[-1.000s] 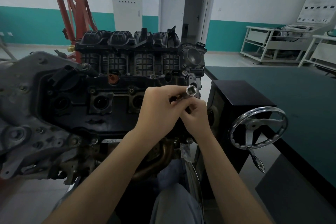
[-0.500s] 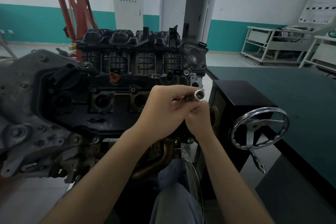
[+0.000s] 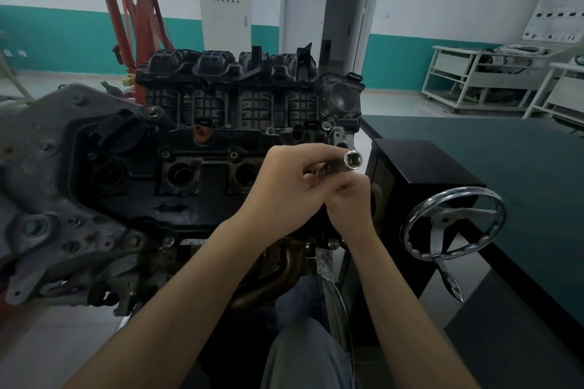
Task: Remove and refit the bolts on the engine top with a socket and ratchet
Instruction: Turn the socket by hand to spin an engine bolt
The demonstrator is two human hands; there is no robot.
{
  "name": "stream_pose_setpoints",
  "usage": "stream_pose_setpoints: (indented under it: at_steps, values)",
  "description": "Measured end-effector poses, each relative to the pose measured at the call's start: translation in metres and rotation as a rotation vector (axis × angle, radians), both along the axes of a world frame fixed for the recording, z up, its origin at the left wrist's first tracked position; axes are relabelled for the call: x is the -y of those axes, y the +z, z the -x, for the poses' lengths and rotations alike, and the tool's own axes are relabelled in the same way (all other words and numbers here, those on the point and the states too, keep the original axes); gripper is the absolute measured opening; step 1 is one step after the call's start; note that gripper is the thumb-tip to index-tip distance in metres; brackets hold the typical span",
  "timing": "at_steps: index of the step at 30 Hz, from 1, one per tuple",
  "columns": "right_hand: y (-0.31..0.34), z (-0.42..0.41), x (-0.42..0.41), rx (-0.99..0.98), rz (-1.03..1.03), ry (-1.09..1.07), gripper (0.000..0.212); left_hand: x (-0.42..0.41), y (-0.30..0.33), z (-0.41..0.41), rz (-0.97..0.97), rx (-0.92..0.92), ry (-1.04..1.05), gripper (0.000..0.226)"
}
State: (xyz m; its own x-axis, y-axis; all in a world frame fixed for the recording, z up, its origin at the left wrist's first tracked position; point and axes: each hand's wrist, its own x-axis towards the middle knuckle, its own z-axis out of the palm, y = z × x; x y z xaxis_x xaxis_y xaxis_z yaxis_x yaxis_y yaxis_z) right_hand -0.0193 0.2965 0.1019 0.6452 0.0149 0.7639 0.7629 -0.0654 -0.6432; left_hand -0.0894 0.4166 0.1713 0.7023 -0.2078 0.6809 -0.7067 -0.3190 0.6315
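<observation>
A black engine [image 3: 202, 186] on a stand fills the left and centre, its top cover facing me. In front of its right end my left hand [image 3: 284, 186] grips a shiny metal socket [image 3: 353, 160] by its shaft, the square drive hole facing me. My right hand [image 3: 349, 199] sits just below and against the left hand, fingers curled round the lower part of the tool, which is mostly hidden. A bolt head [image 3: 326, 126] shows on the cover's far right edge above the hands.
A chrome handwheel [image 3: 452, 224] with a crank handle stands on a black box [image 3: 417, 167] right of the engine. A dark green bench [image 3: 521, 167] runs along the right. A red engine hoist [image 3: 136, 19] stands behind, white racks [image 3: 480, 79] at the far right.
Both hands have drifted slightly right and down with the tool. The socket's open end has turned to face me more squarely.
</observation>
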Motion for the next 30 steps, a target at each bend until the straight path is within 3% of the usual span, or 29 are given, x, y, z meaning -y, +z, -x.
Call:
stream_pose_setpoints:
  at_steps: [5, 11, 18, 20, 23, 26, 30]
  values:
    - [0.0049, 0.0059, -0.0026, 0.014, 0.007, -0.017, 0.020, 0.0063, -0.0037, -0.0001, 0.041, 0.079, 0.161, 0.019]
    - [0.0048, 0.0052, -0.0020, 0.013, 0.002, 0.012, 0.009, 0.0017, -0.0015, -0.0014, 0.064, -0.035, -0.084, 0.032]
    - [0.0048, 0.0061, -0.0014, 0.020, -0.004, -0.042, 0.016, 0.0104, -0.0053, 0.0006, 0.149, 0.035, 0.053, 0.023]
    - [0.0023, 0.0049, -0.0013, 0.014, -0.012, -0.042, 0.009, 0.0081, -0.0039, 0.0008, 0.155, 0.015, -0.024, 0.027]
    - [-0.0004, 0.0005, -0.0020, -0.001, -0.013, -0.077, 0.025, 0.0034, -0.0021, 0.0000, 0.136, -0.046, -0.150, 0.029]
    - [0.0017, 0.0044, -0.0017, 0.013, -0.008, -0.029, 0.008, 0.0042, -0.0020, -0.0021, 0.068, -0.015, -0.039, 0.028]
    - [0.0078, 0.0099, -0.0048, -0.019, -0.002, -0.027, 0.015, 0.0065, -0.0045, -0.0043, 0.048, 0.128, 0.100, 0.018]
